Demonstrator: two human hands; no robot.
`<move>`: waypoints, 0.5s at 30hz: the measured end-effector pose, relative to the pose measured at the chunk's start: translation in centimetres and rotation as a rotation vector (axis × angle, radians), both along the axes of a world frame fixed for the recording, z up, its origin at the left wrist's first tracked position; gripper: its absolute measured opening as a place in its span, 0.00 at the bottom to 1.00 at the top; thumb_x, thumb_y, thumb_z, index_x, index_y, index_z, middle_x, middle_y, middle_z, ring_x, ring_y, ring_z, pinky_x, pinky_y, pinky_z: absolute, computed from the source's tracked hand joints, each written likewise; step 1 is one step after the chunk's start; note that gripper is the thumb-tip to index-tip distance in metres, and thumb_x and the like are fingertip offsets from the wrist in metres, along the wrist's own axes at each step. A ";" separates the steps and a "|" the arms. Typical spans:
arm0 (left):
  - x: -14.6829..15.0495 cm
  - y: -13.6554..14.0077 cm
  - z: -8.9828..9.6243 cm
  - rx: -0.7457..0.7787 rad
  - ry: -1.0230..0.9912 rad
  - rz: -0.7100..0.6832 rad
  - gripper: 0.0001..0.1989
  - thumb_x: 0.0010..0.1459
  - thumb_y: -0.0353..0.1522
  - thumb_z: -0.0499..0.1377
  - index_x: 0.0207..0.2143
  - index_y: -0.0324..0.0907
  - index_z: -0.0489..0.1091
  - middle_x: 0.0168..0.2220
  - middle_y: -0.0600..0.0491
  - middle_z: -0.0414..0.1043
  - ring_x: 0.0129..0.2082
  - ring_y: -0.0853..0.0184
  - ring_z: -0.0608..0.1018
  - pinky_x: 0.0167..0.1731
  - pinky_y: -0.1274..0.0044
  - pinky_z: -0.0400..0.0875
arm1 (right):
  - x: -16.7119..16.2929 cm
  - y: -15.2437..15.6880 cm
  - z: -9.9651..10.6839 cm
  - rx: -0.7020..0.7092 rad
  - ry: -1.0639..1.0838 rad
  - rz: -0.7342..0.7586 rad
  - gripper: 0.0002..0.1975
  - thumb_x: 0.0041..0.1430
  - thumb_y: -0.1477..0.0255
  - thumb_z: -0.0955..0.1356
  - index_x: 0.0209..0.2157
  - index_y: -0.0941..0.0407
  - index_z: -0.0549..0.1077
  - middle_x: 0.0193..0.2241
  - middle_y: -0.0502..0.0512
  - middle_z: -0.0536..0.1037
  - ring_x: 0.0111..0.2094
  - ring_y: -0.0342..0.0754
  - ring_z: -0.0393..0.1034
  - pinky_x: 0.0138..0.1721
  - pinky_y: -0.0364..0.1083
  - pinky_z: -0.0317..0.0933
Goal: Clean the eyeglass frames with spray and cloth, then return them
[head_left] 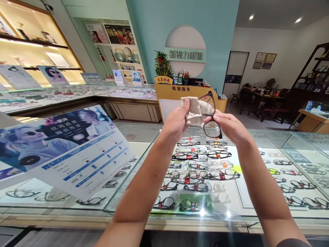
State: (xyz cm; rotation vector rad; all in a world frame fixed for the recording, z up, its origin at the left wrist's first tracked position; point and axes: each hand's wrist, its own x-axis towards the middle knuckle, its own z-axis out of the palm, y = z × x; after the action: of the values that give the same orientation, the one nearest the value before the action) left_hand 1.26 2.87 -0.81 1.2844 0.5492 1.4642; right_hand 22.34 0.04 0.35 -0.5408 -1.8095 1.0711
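Both my arms reach out over a glass display case. In my left hand (177, 120) is a pale beige cleaning cloth (193, 109), pinched under the thumb with its zigzag edge hanging down. Part of the cloth lies behind the upper lens of a pair of dark-framed eyeglasses (212, 129). My right hand (230, 125) grips these glasses near the bridge between thumb and fingers. The glasses are turned on end, one lens above the other. Whether the cloth presses on the lens cannot be made out.
Below my hands, the glass display case (232, 213) holds rows of eyeglasses. A printed lens advertisement sheet (77, 151) stands at the left. Further off are a yellow cashier counter (164, 94), a potted plant (162, 65) and lit wall shelves (33, 44). A dark wooden table (253, 94) stands at the back right.
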 end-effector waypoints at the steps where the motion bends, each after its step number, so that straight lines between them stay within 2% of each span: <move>1: 0.0 0.0 0.1 0.003 0.007 -0.013 0.27 0.63 0.55 0.67 0.43 0.39 0.79 0.29 0.49 0.81 0.32 0.64 0.82 0.28 0.76 0.72 | 0.0 0.1 -0.1 0.007 -0.036 0.000 0.13 0.66 0.57 0.73 0.38 0.48 0.89 0.52 0.55 0.81 0.61 0.56 0.71 0.73 0.59 0.51; 6: -0.3 -0.5 0.4 0.089 0.071 -0.110 0.28 0.56 0.55 0.72 0.38 0.39 0.80 0.28 0.51 0.80 0.29 0.67 0.79 0.30 0.76 0.73 | 0.0 0.0 0.0 -0.001 -0.085 0.020 0.14 0.65 0.55 0.74 0.35 0.49 0.88 0.46 0.55 0.83 0.57 0.55 0.73 0.69 0.58 0.54; 10: -0.9 -1.3 0.9 0.089 0.147 -0.183 0.25 0.47 0.48 0.79 0.36 0.38 0.79 0.29 0.53 0.79 0.27 0.72 0.76 0.29 0.79 0.70 | -0.1 -0.6 0.4 -0.137 -0.037 0.047 0.16 0.61 0.54 0.76 0.32 0.52 0.87 0.35 0.54 0.84 0.44 0.52 0.76 0.55 0.52 0.65; 12: -1.0 -1.8 1.2 0.085 0.181 -0.200 0.24 0.44 0.43 0.81 0.36 0.39 0.79 0.30 0.54 0.79 0.27 0.72 0.76 0.28 0.80 0.69 | -0.2 -0.8 0.5 -0.196 -0.013 0.061 0.16 0.58 0.54 0.77 0.31 0.54 0.86 0.31 0.54 0.83 0.38 0.50 0.75 0.47 0.49 0.67; 15: -0.3 -2.2 1.2 0.092 0.186 -0.153 0.23 0.40 0.39 0.82 0.34 0.39 0.78 0.28 0.55 0.79 0.25 0.73 0.75 0.27 0.80 0.69 | -0.6 -0.8 0.3 -0.230 0.024 0.075 0.17 0.52 0.54 0.80 0.29 0.54 0.86 0.29 0.53 0.82 0.34 0.48 0.72 0.41 0.48 0.67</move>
State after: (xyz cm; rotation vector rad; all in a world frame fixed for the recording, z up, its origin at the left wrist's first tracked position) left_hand 0.95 0.65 0.38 1.5120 0.4979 1.2641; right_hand 21.74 -0.74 0.70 -0.5968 -1.7075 1.3420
